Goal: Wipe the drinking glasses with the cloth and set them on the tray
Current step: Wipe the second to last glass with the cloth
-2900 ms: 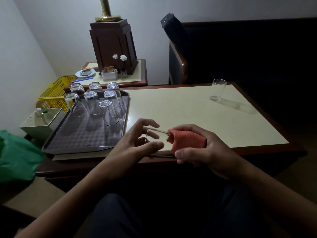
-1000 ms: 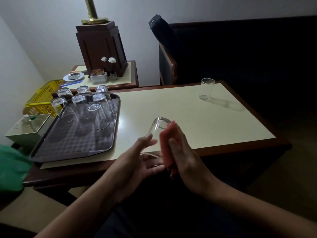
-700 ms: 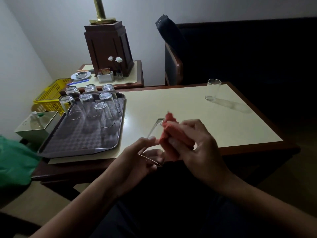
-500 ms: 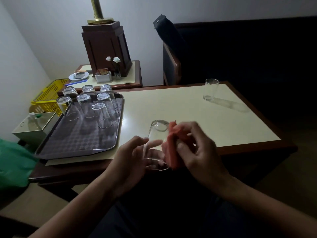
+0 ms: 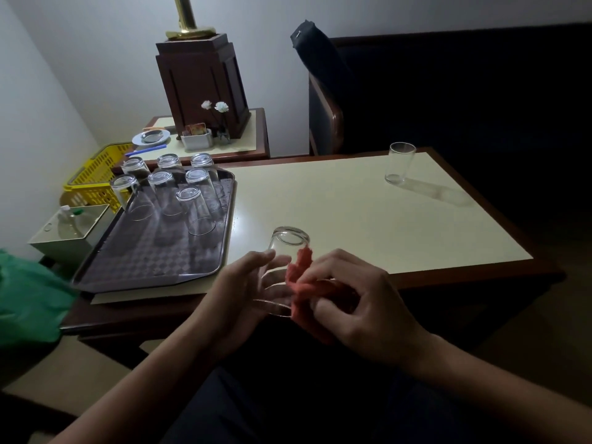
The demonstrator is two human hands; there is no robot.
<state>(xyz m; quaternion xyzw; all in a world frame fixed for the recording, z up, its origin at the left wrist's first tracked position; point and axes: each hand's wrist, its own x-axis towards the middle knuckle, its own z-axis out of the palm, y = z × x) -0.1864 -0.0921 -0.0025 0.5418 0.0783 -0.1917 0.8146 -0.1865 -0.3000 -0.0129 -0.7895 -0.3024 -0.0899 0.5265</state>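
My left hand [image 5: 243, 293] holds a clear drinking glass [image 5: 285, 251] above the table's near edge, base pointing up and away, rim toward me. My right hand [image 5: 358, 302] grips an orange cloth [image 5: 301, 283] pressed against the glass's right side. To the left lies a dark tray [image 5: 153, 261] with several glasses [image 5: 192, 206] standing upside down at its far end. One more glass [image 5: 398, 163] stands upright alone at the table's far right.
The cream-topped table [image 5: 352, 206] has a dark wooden rim. Behind it are a side table with a wooden lamp base [image 5: 205, 88], a small dish and flowers, and a dark chair [image 5: 323, 107]. At the left are a yellow basket [image 5: 96, 174], a pale box [image 5: 70, 229] and a green bag [image 5: 28, 299].
The glass has been turned from lying sideways with the cloth stuffed in its mouth to base-up. My right hand now rubs the cloth along the outside of the glass.
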